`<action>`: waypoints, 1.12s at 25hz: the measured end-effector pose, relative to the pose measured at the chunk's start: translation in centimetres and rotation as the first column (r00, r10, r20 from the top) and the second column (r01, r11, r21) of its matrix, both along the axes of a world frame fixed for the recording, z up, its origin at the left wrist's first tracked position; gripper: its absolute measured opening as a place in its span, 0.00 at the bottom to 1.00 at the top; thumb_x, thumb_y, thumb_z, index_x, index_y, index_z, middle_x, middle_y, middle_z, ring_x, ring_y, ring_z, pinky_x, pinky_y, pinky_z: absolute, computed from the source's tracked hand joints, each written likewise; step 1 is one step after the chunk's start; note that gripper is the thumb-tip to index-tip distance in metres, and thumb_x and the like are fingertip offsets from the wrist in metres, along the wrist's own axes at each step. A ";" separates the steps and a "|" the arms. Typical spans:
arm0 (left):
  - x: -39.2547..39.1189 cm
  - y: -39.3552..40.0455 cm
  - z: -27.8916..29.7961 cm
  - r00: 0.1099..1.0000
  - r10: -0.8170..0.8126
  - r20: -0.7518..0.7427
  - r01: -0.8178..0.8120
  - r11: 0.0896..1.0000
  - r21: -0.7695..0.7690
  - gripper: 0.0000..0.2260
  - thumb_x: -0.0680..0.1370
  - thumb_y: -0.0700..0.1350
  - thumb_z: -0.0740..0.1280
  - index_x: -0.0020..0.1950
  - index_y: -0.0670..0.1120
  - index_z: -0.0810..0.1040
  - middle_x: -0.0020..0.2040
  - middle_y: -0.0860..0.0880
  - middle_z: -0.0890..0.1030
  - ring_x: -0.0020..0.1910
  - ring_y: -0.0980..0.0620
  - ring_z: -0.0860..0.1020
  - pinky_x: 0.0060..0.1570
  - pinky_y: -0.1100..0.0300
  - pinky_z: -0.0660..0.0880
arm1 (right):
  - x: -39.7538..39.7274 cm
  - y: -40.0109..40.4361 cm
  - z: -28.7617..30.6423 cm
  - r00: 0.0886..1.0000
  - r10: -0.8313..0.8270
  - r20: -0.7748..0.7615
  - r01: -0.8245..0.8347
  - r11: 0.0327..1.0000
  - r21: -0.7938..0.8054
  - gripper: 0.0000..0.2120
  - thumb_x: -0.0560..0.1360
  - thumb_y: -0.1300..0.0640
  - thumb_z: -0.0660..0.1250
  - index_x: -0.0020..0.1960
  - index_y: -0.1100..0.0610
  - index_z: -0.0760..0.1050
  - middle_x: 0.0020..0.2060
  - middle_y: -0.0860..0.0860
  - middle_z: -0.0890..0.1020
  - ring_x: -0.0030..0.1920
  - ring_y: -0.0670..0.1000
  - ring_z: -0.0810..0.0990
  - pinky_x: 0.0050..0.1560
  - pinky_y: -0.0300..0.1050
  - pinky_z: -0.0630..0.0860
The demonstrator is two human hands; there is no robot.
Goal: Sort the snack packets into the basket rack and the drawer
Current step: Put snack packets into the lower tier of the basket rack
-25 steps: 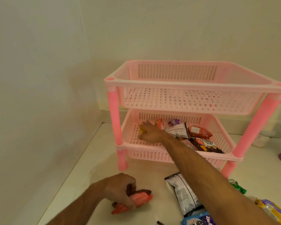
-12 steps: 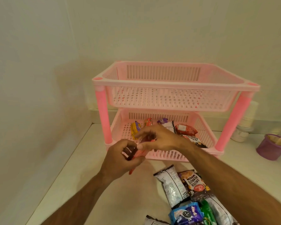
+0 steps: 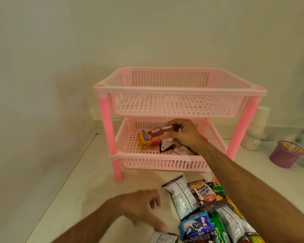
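A pink two-tier basket rack [image 3: 105, 111] stands on the white counter against the wall. Its top basket [image 3: 179, 90] holds nothing; the lower basket [image 3: 126, 137] holds several packets, among them a yellow one [image 3: 143, 140]. My right hand [image 3: 184, 133] is inside the lower basket, shut on a thin red-brown snack bar [image 3: 160, 132] held above the packets. My left hand [image 3: 144, 206], blurred, hovers open over the counter beside a pile of snack packets [image 3: 202, 207], its fingers near a white packet [image 3: 163, 238] at the bottom edge. No drawer is in view.
A purple cup [image 3: 284, 155] and stacked white containers [image 3: 254, 135] stand right of the rack. Walls close in on the left and behind. Bare white counter [image 3: 77, 199] lies in front of the rack's left leg.
My right hand took the red-brown bar from my left hand and carried it into the lower basket. My left hand dropped back down towards the packets on the counter.
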State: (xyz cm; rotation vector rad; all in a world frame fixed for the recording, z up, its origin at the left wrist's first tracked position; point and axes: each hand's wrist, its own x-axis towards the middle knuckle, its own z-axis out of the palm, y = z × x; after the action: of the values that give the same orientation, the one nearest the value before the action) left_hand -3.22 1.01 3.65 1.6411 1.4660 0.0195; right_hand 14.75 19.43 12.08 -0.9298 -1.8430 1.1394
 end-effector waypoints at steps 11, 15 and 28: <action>0.1 0.5 -1.0 0.981 -0.168 -0.098 0.170 0.985 0.009 0.19 0.66 0.52 0.81 0.54 0.54 0.79 0.53 0.53 0.76 0.32 0.62 0.78 0.27 0.66 0.76 | -4.3 2.9 -5.1 0.822 0.052 0.567 -0.167 0.974 0.152 0.14 0.72 0.66 0.71 0.55 0.55 0.85 0.55 0.51 0.85 0.51 0.45 0.81 0.43 0.24 0.71; -2.0 1.0 -1.3 0.982 -0.088 -0.167 0.120 0.973 0.198 0.20 0.65 0.53 0.81 0.53 0.54 0.79 0.52 0.56 0.75 0.48 0.55 0.78 0.45 0.58 0.79 | -4.2 3.0 -5.2 0.753 0.094 0.652 -0.230 0.965 0.126 0.09 0.74 0.62 0.71 0.51 0.54 0.86 0.51 0.49 0.86 0.50 0.45 0.81 0.52 0.38 0.77; -0.3 3.1 2.6 0.580 0.332 0.744 -0.803 0.383 0.456 0.19 0.65 0.48 0.83 0.49 0.49 0.78 0.47 0.46 0.83 0.41 0.51 0.83 0.40 0.52 0.82 | 0.3 -6.9 -1.3 0.899 0.371 0.232 -0.430 0.846 0.314 0.23 0.68 0.50 0.79 0.58 0.43 0.71 0.51 0.39 0.80 0.52 0.47 0.82 0.48 0.39 0.76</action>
State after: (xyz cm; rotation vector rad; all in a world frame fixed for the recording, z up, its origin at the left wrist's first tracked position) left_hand -3.51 4.15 6.21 1.3527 1.5760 1.6616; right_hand 15.08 12.57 10.73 -0.4416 -2.3599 0.9300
